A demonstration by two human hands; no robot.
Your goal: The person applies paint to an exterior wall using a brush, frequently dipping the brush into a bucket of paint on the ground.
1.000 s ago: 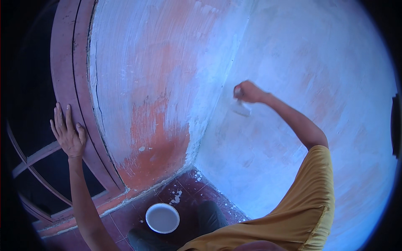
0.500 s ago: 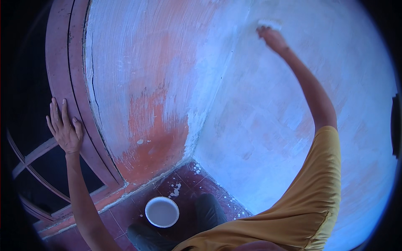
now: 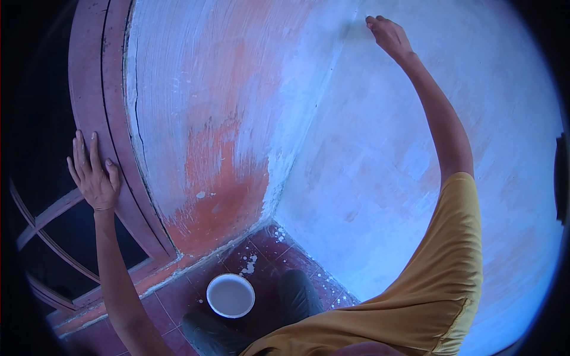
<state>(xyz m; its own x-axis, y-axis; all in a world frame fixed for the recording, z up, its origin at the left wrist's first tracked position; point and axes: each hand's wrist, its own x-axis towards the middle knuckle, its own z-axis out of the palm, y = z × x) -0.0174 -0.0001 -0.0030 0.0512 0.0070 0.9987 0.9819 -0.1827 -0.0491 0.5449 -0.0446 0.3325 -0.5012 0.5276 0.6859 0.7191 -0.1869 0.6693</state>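
Note:
High on the right, my right hand (image 3: 389,35) is closed on a paintbrush near the corner where two walls meet. The brush is almost wholly hidden by the hand now; its pale bristles showed half a second ago. Before it, the right-hand wall (image 3: 356,154) carries a thin whitish coat with faint pink patches. My left hand (image 3: 96,181) lies flat, fingers spread, against the pinkish-brown wooden frame (image 3: 89,77) at the left. Between my knees, on the floor, stands a round white bucket (image 3: 231,313) with pale liquid in it.
The left wall (image 3: 219,172) is streaked white over orange, with a bare orange patch low down. Dark red floor tiles (image 3: 172,299) bear white splashes (image 3: 249,264). Dark window panes (image 3: 68,261) lie beside the frame. A dark object (image 3: 560,178) shows at the right rim.
My right hand has moved slightly up along the wall corner, and the brush has gone from sight behind it. My left hand stays on the frame; the view has shifted a little.

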